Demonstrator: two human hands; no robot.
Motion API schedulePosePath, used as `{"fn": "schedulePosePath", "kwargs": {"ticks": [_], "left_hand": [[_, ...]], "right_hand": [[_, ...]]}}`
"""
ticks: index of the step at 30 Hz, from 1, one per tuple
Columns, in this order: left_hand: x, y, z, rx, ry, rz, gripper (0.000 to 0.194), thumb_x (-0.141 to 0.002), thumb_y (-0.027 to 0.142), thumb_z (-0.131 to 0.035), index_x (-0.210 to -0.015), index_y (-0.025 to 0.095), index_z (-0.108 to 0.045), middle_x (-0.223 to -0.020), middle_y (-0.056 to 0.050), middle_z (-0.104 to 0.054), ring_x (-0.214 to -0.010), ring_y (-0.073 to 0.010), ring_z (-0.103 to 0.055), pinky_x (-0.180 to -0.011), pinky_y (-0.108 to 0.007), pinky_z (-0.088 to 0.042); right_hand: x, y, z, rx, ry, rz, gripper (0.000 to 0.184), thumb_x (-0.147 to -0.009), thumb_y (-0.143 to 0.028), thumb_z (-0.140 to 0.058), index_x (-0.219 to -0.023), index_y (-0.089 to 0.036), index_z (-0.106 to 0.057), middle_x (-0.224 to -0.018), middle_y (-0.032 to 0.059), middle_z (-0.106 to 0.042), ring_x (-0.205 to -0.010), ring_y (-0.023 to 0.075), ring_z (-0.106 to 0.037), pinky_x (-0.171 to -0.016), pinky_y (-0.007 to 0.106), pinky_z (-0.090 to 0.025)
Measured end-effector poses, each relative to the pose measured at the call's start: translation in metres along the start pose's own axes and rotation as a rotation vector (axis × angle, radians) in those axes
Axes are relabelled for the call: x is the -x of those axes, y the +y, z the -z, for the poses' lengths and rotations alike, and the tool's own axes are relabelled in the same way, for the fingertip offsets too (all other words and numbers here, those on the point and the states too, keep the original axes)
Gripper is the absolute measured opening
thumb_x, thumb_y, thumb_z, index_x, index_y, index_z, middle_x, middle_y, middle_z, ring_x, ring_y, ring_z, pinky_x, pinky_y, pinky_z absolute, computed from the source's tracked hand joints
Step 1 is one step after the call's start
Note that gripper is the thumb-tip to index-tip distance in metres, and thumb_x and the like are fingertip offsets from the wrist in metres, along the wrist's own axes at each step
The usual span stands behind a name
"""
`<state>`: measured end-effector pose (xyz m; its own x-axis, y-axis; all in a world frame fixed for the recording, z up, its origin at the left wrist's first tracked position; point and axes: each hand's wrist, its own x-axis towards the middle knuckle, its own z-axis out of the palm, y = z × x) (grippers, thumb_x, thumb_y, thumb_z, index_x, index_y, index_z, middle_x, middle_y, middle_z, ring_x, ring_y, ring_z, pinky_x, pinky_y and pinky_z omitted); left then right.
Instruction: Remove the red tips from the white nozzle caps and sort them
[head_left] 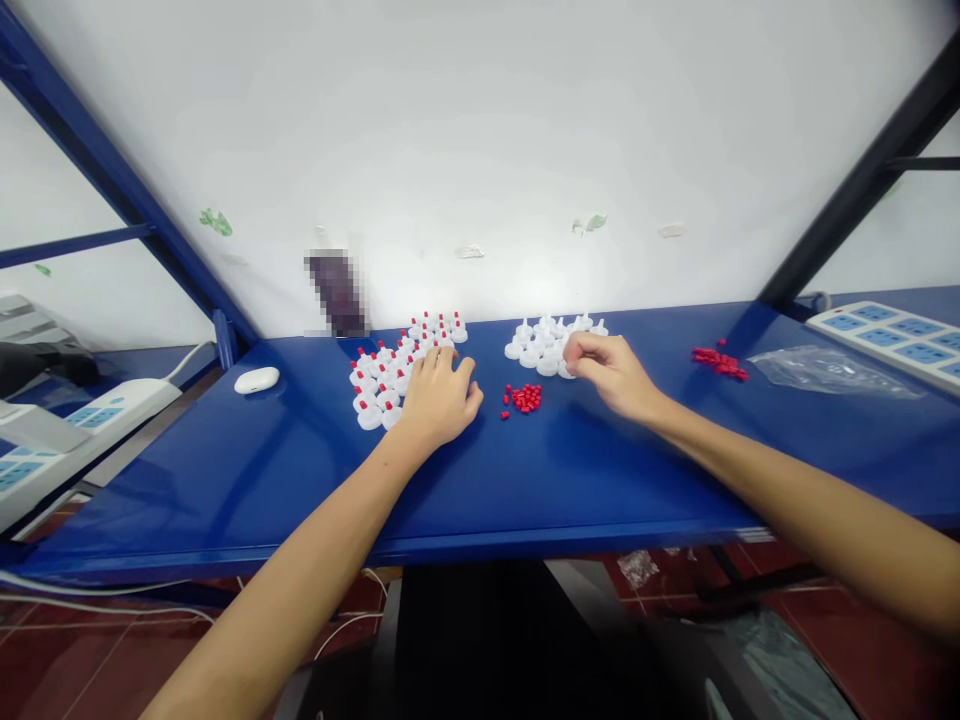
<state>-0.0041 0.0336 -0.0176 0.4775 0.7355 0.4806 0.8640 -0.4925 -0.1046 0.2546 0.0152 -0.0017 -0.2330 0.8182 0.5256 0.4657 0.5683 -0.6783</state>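
My left hand [442, 392] rests at the right side of a group of white nozzle caps with red tips [366, 408]. Its fingers are spread, the thumb apart, and they cover some of those caps. To the right stands a second group of white nozzle caps [529, 355] with bare, pointed spouts. At the near right edge of this group, my right hand [611, 375] has its thumb and fingers pinched on a white nozzle cap [567, 369], most of which is hidden. Between my hands lies a small pile of red tips [526, 398].
Another heap of red tips [720, 362] lies right, beside a clear plastic bag [825, 372]. A white earbud case [256, 380] sits on the left of the blue table [300, 500]. Power strips flank the table, left [105, 412] and right [892, 335]. A white wall stands behind.
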Motion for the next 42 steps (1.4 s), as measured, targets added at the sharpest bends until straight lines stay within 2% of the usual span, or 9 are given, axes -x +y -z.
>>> {"fn": "schedulePosePath", "kwargs": {"ticks": [4,10,17,21,26,33,37,40,42], "left_hand": [[0.001,-0.002,-0.001,-0.068,0.023,0.022,0.025,-0.089,0.026,-0.050,-0.106,0.016,-0.065,-0.125,-0.017,-0.057,-0.122,-0.0349,-0.048,-0.099,-0.050,-0.041],[-0.001,-0.004,0.000,-0.020,-0.139,-0.033,0.025,-0.092,0.021,-0.042,-0.102,0.014,-0.064,-0.098,-0.013,-0.063,-0.096,-0.0259,-0.060,-0.088,-0.041,-0.046],[-0.003,-0.002,0.005,0.063,-0.048,-0.106,0.026,-0.093,0.018,-0.043,-0.106,0.016,-0.065,-0.107,-0.013,-0.061,-0.098,-0.0252,-0.059,-0.089,-0.040,-0.048],[-0.003,-0.007,0.000,0.071,0.013,-0.092,0.042,-0.091,0.015,-0.045,-0.131,0.017,-0.056,-0.134,-0.017,-0.053,-0.121,-0.0301,-0.052,-0.101,-0.046,-0.044],[-0.005,-0.013,-0.004,0.168,-0.087,-0.095,0.040,-0.093,0.011,-0.040,-0.128,0.012,-0.059,-0.111,-0.014,-0.067,-0.107,-0.0250,-0.060,-0.096,-0.041,-0.046],[-0.007,-0.007,0.006,0.216,0.172,-0.249,0.024,-0.097,0.019,-0.047,-0.107,0.015,-0.068,-0.099,-0.009,-0.073,-0.092,-0.0224,-0.060,-0.083,-0.038,-0.046],[-0.003,0.005,0.010,0.299,0.294,-0.480,0.019,-0.097,0.019,-0.049,-0.104,0.017,-0.067,-0.100,-0.006,-0.075,-0.089,-0.0168,-0.065,-0.080,-0.031,-0.047],[0.001,0.016,0.014,0.343,0.380,-0.582,0.018,-0.097,0.017,-0.050,-0.107,0.018,-0.064,-0.105,-0.004,-0.076,-0.091,-0.0141,-0.068,-0.076,-0.028,-0.047],[0.002,0.022,0.016,0.346,0.416,-0.599,0.017,-0.097,0.018,-0.050,-0.107,0.019,-0.064,-0.106,-0.004,-0.076,-0.089,-0.0130,-0.070,-0.072,-0.027,-0.047]], "right_hand": [[0.004,-0.002,-0.006,0.040,-0.003,0.020,0.014,-0.074,-0.018,-0.053,-0.062,-0.021,-0.047,-0.062,-0.0015,-0.049,-0.060,0.0139,-0.043,-0.058,0.029,-0.033],[0.005,-0.005,-0.014,0.069,-0.143,0.006,0.014,-0.076,-0.018,-0.052,-0.063,-0.020,-0.049,-0.068,0.0001,-0.054,-0.067,0.0156,-0.048,-0.065,0.030,-0.037],[0.001,-0.008,-0.011,-0.172,-0.267,-0.075,0.027,-0.081,-0.030,-0.056,-0.059,-0.019,-0.043,-0.085,0.0035,-0.058,-0.083,0.0182,-0.053,-0.079,0.034,-0.038],[-0.002,0.004,-0.011,-0.329,-0.174,-0.140,0.034,-0.079,-0.032,-0.058,-0.056,-0.020,-0.037,-0.067,-0.0012,-0.047,-0.068,0.0143,-0.044,-0.067,0.030,-0.033],[-0.005,0.012,-0.007,-0.283,-0.010,-0.199,0.030,-0.081,-0.032,-0.052,-0.054,-0.021,-0.043,-0.055,-0.0032,-0.039,-0.057,0.0128,-0.035,-0.059,0.030,-0.026],[0.005,-0.001,-0.014,0.069,-0.059,0.049,0.026,-0.087,-0.026,-0.049,-0.062,-0.018,-0.053,-0.067,0.0007,-0.053,-0.064,0.0144,-0.049,-0.064,0.030,-0.036],[0.012,-0.011,-0.015,0.149,-0.175,0.128,0.017,-0.091,-0.026,-0.049,-0.097,-0.018,-0.062,-0.066,-0.0024,-0.054,-0.057,0.0126,-0.047,-0.059,0.027,-0.037],[0.013,-0.018,-0.011,0.245,-0.219,0.170,0.039,-0.089,-0.038,-0.057,-0.123,-0.019,-0.054,-0.073,-0.0017,-0.058,-0.062,0.0145,-0.051,-0.062,0.028,-0.040],[0.013,-0.022,-0.010,0.304,-0.228,0.246,0.041,-0.088,-0.044,-0.060,-0.121,-0.019,-0.055,-0.090,0.0040,-0.064,-0.075,0.0180,-0.057,-0.069,0.031,-0.043]]}}
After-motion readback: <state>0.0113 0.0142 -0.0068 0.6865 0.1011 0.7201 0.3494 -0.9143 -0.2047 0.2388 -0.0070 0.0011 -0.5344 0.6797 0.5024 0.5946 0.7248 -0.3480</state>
